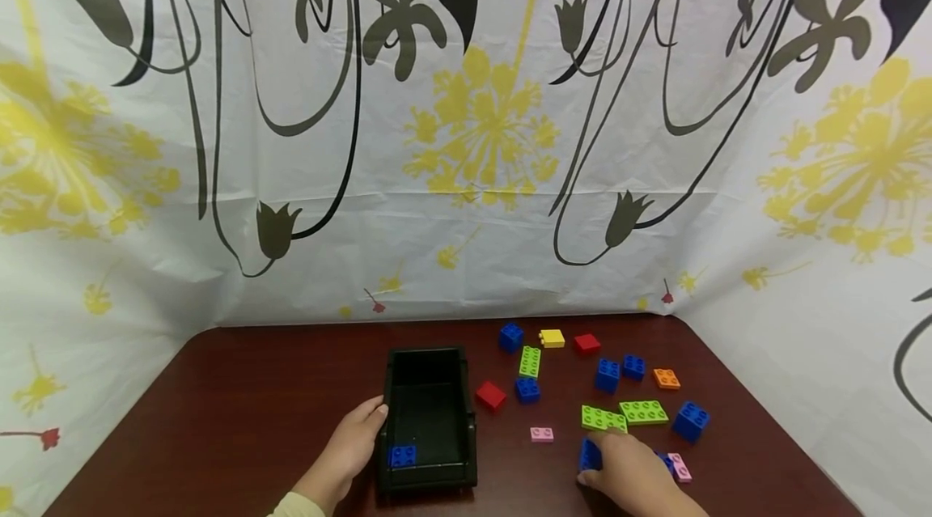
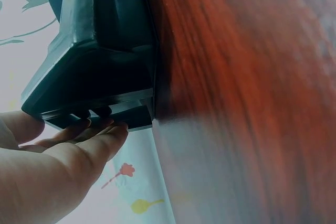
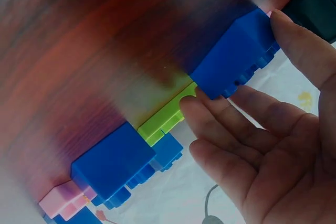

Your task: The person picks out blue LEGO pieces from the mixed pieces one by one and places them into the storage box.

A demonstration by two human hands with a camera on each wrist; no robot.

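My left hand [image 1: 348, 446] grips the left wall of a black plastic bin [image 1: 472, 440], its thumb at the rim and its fingers against the outer side. Inside the bin, at the near left corner, lies a blue brick [image 1: 403, 455]. Over on the right, my right hand [image 1: 632, 470] pinches a larger blue block [image 3: 231, 53] between thumb and fingers, low at the table. Just beyond that hand are two lime green bricks [image 1: 603, 418]. Another blue block [image 3: 113, 158] and a pink brick [image 1: 679, 467] sit close beside it, the block partly hidden in the head view.
Several loose bricks spread over the right half of the brown table [image 1: 240, 404], among them a red one [image 1: 491, 396], a yellow one [image 1: 552, 338], an orange one [image 1: 666, 378] and a small pink one [image 1: 542, 434]. A patterned white cloth [image 1: 466, 258] stands behind the table.
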